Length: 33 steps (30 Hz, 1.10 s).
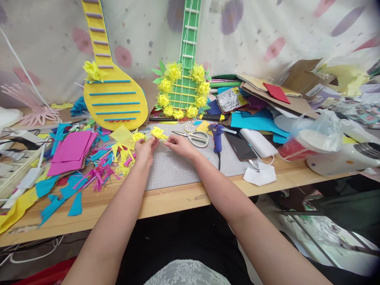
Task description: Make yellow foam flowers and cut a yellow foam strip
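Over the grey cutting mat, my left hand pinches a small yellow paper flower. My right hand has its fingertips pressed together at the flower's right edge, seemingly on a petal. Just behind my left hand lies another yellow flower, with a square of yellow paper beside it. Yellow paper scraps are heaped left of my left hand. Scissors with pale handles lie behind my right hand, and a blue glue gun is to their right.
Against the curtain stand a yellow cardboard guitar and a green one ringed with yellow flowers. Magenta sheets and blue scraps are at left. A phone, white power bank, bagged cup and kettle stand right.
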Tool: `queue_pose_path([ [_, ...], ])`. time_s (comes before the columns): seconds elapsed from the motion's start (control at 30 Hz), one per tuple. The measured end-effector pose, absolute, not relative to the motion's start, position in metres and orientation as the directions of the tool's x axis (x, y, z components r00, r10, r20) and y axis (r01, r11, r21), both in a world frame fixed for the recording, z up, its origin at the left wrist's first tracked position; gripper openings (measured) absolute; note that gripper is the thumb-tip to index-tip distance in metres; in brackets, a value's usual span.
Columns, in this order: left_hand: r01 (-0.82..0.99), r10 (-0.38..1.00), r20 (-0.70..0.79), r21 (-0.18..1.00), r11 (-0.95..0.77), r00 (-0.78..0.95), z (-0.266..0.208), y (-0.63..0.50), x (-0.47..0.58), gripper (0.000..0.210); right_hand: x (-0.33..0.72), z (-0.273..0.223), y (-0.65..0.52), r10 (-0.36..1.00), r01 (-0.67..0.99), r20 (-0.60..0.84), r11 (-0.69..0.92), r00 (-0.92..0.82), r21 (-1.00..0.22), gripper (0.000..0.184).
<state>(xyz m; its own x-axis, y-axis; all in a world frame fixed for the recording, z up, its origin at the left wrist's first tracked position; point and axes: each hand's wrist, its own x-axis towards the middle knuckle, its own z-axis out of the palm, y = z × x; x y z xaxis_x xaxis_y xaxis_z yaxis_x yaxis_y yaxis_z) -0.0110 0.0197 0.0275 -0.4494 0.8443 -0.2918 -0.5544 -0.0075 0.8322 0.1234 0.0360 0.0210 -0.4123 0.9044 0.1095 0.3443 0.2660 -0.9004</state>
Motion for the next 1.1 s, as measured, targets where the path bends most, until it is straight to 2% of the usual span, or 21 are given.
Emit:
queue_pose_path([
  [0.2,-0.554,0.863,-0.278,0.833,-0.002,-0.422,0.029,0.017,-0.010,0.030,0.122,0.016,0.036,0.909,0.418,0.108,0.287,-0.401,-0.862,0.022],
  [0.37,-0.547,0.841,-0.277,0.837,-0.027,-0.465,0.030,0.018,-0.010,0.032,0.121,0.017,0.032,0.902,0.448,0.063,0.272,-0.427,-0.852,0.019],
  [0.57,-0.531,0.817,-0.253,0.844,-0.076,-0.518,0.031,0.021,-0.012,0.036,0.120,0.021,0.030,0.898,0.508,0.104,0.334,-0.428,-0.794,0.019],
  [0.97,-0.521,0.833,-0.229,0.850,-0.081,-0.503,0.027,0.025,-0.021,0.035,0.139,0.024,0.036,0.822,0.459,-0.059,0.256,-0.567,-0.851,0.016],
  [1.1,-0.514,0.828,-0.249,0.856,-0.054,-0.503,0.027,0.025,-0.018,0.036,0.133,0.020,0.036,0.842,0.492,-0.025,0.291,-0.539,-0.820,0.004],
])
